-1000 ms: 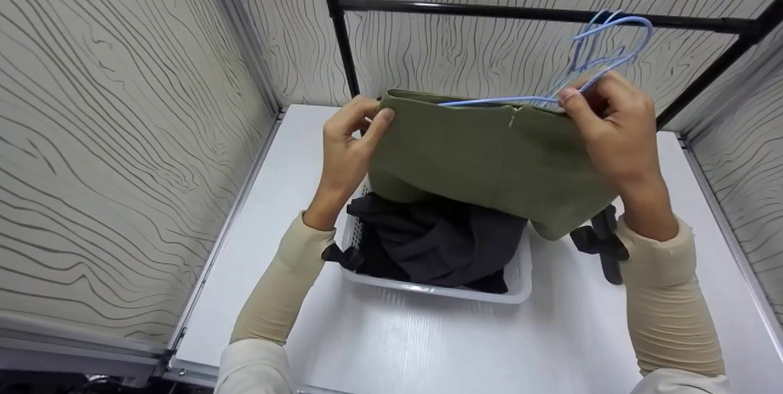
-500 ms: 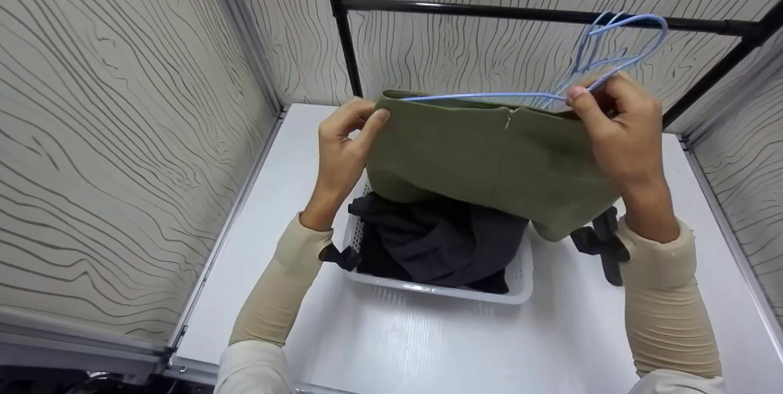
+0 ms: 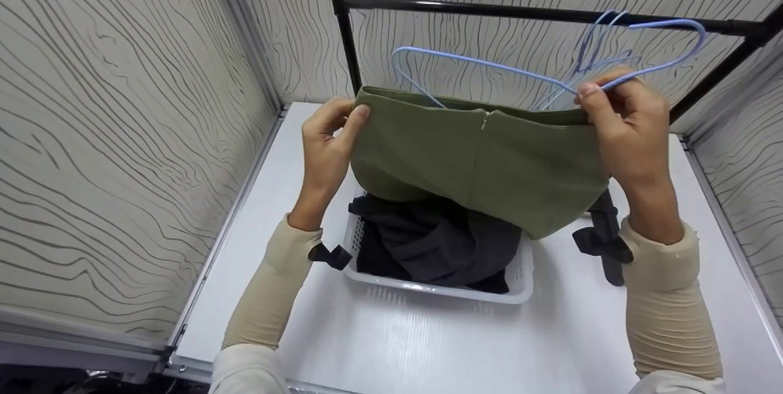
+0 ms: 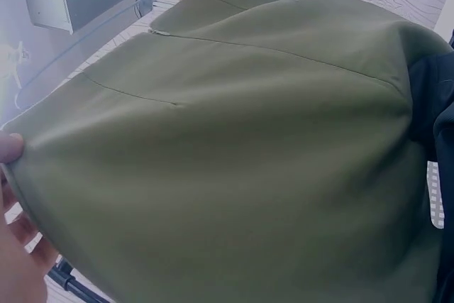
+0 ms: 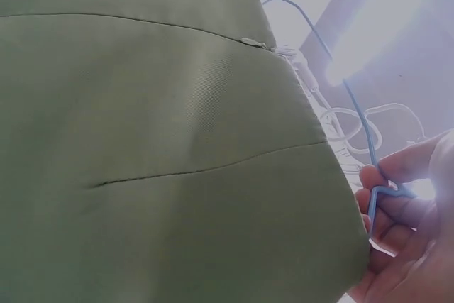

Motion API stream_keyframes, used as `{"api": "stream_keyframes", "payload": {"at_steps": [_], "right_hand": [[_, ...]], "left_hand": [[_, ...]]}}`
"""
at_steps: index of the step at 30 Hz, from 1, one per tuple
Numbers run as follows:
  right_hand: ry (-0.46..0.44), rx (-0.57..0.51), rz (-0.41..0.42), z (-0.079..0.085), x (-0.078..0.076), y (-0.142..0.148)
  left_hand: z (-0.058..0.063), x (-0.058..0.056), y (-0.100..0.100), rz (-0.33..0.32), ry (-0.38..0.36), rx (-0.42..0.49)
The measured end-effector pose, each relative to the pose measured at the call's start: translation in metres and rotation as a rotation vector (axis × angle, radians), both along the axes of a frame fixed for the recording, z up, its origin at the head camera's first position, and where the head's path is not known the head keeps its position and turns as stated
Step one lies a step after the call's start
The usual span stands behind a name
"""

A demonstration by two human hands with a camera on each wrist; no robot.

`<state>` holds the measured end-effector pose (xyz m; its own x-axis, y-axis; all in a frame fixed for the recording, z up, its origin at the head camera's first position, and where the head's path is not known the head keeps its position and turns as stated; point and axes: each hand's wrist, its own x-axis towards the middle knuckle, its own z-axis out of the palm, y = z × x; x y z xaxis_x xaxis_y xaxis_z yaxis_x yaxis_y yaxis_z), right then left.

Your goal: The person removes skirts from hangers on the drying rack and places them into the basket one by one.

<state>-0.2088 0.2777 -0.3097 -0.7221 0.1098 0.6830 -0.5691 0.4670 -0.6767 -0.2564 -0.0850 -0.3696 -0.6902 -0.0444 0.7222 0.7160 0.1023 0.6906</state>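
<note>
An olive green skirt [image 3: 422, 149] with a small zipper at its waist hangs between my hands, waistband up. My left hand [image 3: 328, 146] pinches the left end of the waistband between thumb and fingers. My right hand [image 3: 636, 131] grips a blue wire clothes hanger [image 3: 489, 64] near the base of its hook, at the right end of the waistband. One arm of the hanger rises above the waistband; its lower wire dips behind the front edge of the skirt. In the right wrist view, fingers curl round the hanger wire [image 5: 360, 115]; the skirt edge lies against them.
A black clothes rail [image 3: 452, 7] runs across the back, with other blue hangers [image 3: 590, 45] hooked at its right. Under the skirt, a white plastic basket [image 3: 428, 289] holds dark clothes [image 3: 440, 247] on a white table [image 3: 391, 345]. Patterned walls [image 3: 110, 137] enclose the sides.
The hanger has come up and out above the waistband, its hook shifting right. My left hand has moved slightly left, and the skirt's waist has opened wider.
</note>
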Motion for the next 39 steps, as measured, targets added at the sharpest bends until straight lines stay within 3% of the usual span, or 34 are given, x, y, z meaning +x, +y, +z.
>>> {"api": "stream_keyframes", "payload": {"at_steps": [17,39], "right_hand": [[0.004,0.103,0.046,0.003,0.001,-0.013],[0.032,0.063,0.177,0.002,-0.002,-0.021]], "left_hand": [[0.015,0.003,-0.007,0.053,0.068,0.051],[0.044,0.013,-0.019,0.069,0.185,0.124]]}}
